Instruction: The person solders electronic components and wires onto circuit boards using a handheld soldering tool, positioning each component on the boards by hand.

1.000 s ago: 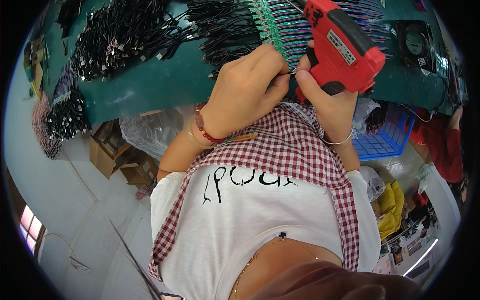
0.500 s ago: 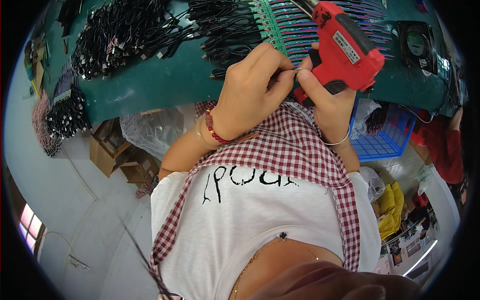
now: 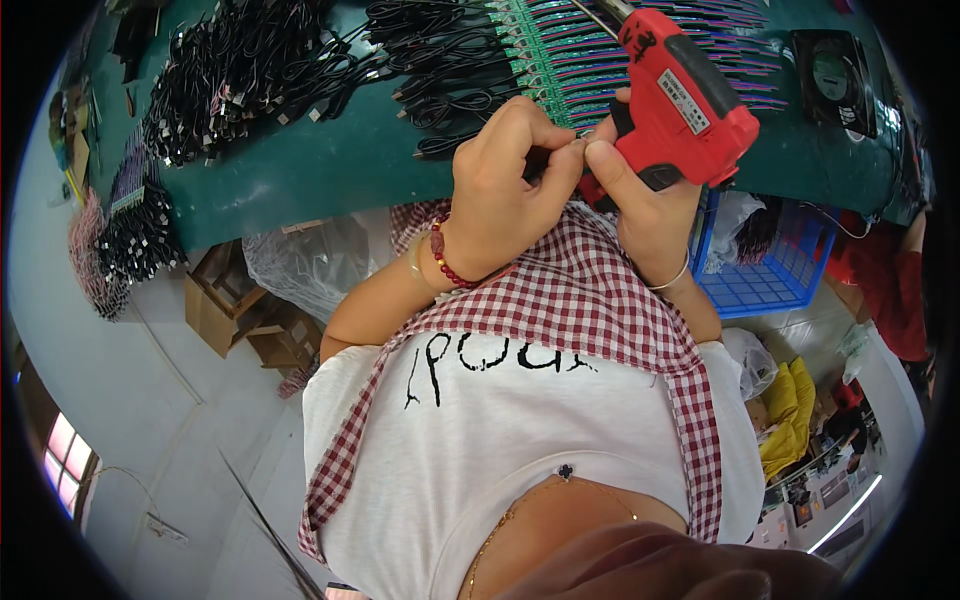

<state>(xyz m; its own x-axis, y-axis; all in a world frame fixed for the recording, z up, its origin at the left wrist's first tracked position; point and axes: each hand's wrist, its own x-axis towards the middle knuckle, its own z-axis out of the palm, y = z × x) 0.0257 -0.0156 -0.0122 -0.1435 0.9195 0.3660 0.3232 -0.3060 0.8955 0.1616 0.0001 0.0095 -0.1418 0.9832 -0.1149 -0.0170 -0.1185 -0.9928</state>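
Observation:
A red and black soldering gun [image 3: 722, 132] is held in my right hand [image 3: 655, 218], its metal tip pointing away from me over the table. The thumb and a fingertip of that hand also come together near my left fingers. My left hand [image 3: 505, 190] is closed in a pinch, its fingertips touching or almost touching the right ones. Whatever lies between the fingertips is small and mostly hidden; it looks thin, like a bit of wire. Just beyond the hands runs a row of green circuit boards [image 3: 535, 62] with coloured wires [image 3: 610, 72] leading right and black cables [image 3: 450, 60] leading left.
A large heap of black cables [image 3: 225, 85] covers the table's [image 3: 300, 180] far left. More cables hang over the left edge. A black round-faced device [image 3: 835, 85] sits at the right. Below the table are a blue crate [image 3: 760, 285], cardboard boxes [image 3: 225, 300] and clear plastic bags [image 3: 310, 265].
Both hands and the soldering gun have shifted slightly left. The fingertips stay together in a pinch.

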